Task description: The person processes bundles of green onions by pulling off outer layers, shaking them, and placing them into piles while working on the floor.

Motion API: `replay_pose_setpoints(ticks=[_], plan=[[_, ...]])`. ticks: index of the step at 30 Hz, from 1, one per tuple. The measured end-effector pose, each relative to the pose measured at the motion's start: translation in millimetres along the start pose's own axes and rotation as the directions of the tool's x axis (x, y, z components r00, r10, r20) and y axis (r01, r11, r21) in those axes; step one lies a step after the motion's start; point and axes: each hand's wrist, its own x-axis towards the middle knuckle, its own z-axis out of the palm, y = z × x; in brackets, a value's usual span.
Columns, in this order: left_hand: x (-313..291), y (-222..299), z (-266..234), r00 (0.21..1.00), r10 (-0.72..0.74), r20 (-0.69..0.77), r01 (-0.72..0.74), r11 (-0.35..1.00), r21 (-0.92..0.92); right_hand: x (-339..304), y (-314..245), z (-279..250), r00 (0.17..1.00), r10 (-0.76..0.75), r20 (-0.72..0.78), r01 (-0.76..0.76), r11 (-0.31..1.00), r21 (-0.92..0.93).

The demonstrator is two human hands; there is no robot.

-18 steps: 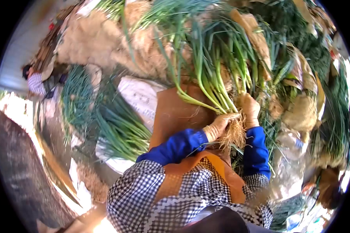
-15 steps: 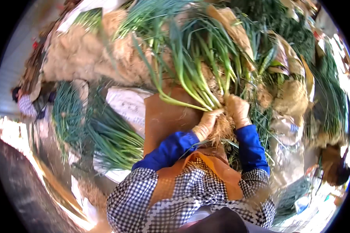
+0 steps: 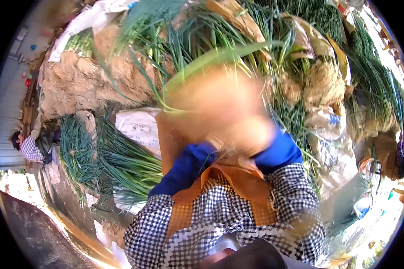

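Observation:
A bunch of green onions (image 3: 188, 74) is lifted close in front of me, its pale root mass (image 3: 211, 96) large and smeared by motion. My right hand (image 3: 256, 133), also blurred, is closed at the lower right of the roots. Only part of my left hand (image 3: 215, 141) shows beneath the root mass; the bunch is between both hands, and the finger detail is lost. Behind it, more green onions (image 3: 195, 38) lie with their leaves pointing away. A brown sheet (image 3: 166, 134) covers my lap under the hands.
Left of me, a pile of green onions (image 3: 130, 161) rests on a white sack (image 3: 139, 127). A large heap of rooty bundles (image 3: 76, 85) lies at the far left. Plastic sacks (image 3: 330, 152) and tied bundles (image 3: 325, 85) are at the right. Another person (image 3: 31, 148) sits at the far left.
The bunch has come up toward me, its roots rising from the lap and now hiding much of my hands. My view has shifted slightly.

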Motion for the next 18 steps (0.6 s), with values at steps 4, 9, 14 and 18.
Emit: replay_pose_setpoints(ticks=[4,9,14,18], plan=[[14,-13,-13,0.999,0.031,-0.011,-0.031,0.998,0.052,-2,-7,54,0.942,-0.216,0.258,0.294,0.9,-0.321],[9,-7,-46,0.915,0.32,0.246,-0.403,0.74,0.538,-16,60,25,0.764,0.46,0.453,0.046,0.661,-0.749],[-2,5,-20,0.928,0.267,0.26,-0.356,0.84,0.41,-58,65,-105,0.747,0.535,-0.395,-0.65,0.712,-0.266],[-2,6,-17,0.999,0.025,0.033,-0.026,0.999,0.042,-14,-57,-80,0.745,-0.104,-0.659,0.262,0.954,0.146]])
